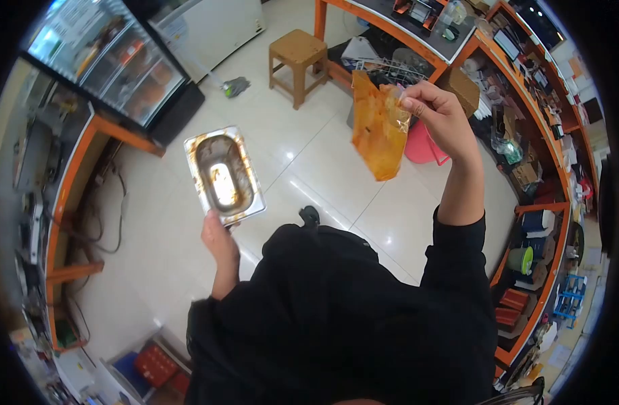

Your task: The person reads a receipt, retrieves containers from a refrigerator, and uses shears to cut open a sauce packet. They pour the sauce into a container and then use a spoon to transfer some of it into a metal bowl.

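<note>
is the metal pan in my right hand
No, the metal pan is in the left hand, while the right hand holds up an orange-stained plastic bag.

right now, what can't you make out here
- Fingers of the left hand, head view: mostly behind the metal pan
- Part of the pink object, head view: behind the orange bag
- Fridge goods, head view: blurred, too small
- Part of the white cabinet, head view: cut off by upper edge

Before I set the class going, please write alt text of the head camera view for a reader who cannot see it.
A person's left hand holds a smeared metal pan and their right hand an orange-stained plastic bag, above a tiled floor near a brown stool.
</note>
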{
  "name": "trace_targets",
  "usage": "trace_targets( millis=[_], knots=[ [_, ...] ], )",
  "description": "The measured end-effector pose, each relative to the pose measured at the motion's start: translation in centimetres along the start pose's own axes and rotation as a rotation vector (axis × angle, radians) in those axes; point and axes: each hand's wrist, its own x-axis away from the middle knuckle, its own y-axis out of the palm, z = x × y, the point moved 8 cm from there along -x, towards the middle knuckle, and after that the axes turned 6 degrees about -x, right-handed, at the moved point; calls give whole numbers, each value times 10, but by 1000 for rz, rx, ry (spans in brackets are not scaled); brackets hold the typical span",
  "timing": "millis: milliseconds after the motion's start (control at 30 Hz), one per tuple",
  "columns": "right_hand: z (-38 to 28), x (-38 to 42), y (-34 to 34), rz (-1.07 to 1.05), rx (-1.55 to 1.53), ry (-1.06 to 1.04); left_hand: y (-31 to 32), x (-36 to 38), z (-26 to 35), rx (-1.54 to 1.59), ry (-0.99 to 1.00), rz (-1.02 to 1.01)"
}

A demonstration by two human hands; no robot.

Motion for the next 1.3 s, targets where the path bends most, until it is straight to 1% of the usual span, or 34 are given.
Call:
trace_targets(
  millis=[67, 100, 133, 200, 267, 367, 400, 467, 567, 667, 700, 733, 767, 800, 833, 867, 900, 967, 1033, 1067, 1133, 1200, 1267, 1300],
  knots=[
    [40, -38, -27, 22, 238, 165, 3, -34, -4, -122, -36, -12],
    [60, -59, -42, 26, 362, 239, 9, -51, -2, -95, -15, 28],
    [83, -64, -63, 6, 582, 347, 5, -51, 5, -69, 9, 75],
    [139, -96, -101, 35, 827, 440, 12, -78, 13, -4, 33, 166],
    [180, -129, -127, 38, 967, 586, 13, -103, 15, 65, 29, 254],
    [237, -164, -178, 214, 1115, 734, -2, -149, 5, -74, -3, 240],
    [255, -168, -195, 268, 1142, 733, -8, -162, 2, -91, -43, 230],
    [284, -178, -217, 382, 1195, 729, -20, -198, -8, -27, -29, 239],
    [282, -193, -199, 634, 1250, 579, -35, -255, -11, -14, -16, 254],
    [273, -211, -108, 631, 1015, 417, -60, -312, -13, 27, -18, 253],
    [302, -211, -78, 625, 946, 452, -74, -334, -22, 42, -31, 256],
    [311, -211, -27, 563, 984, 632, -87, -360, -22, 66, -30, 275],
    [319, -214, 31, 603, 1070, 110, -96, -385, -14, 76, -21, 291],
    [364, -215, 81, 404, 785, 503, -103, -404, -6, 80, -22, 321],
    [399, -220, 135, 253, 864, 413, -114, -417, -2, 78, -38, 369],
    [403, -226, 190, 239, 808, 470, -127, -433, 4, 47, -19, 398],
    [390, -244, 242, 125, 681, 626, -138, -446, 10, 7, -12, 426],
    [373, -303, 332, -62, 430, 672, -154, -476, 35, -146, -3, 455],
    [340, -392, 406, -129, 424, 351, -166, -513, 41, 127, 6, 496],
    [335, -413, 427, -146, 406, 178, -162, -493, 37, 165, 1, 546],
    [274, -494, 473, -184, 314, -97, -169, -502, 31, 157, 37, 567],
    [234, -572, 523, -269, 217, -171, -158, -503, 26, 166, 35, 614],
    [151, -625, 569, -346, 110, -484, -150, -504, 13, 223, -12, 708],
    [118, -641, 606, -325, 140, -645, -159, -514, 12, 253, -8, 743]
  ],
)
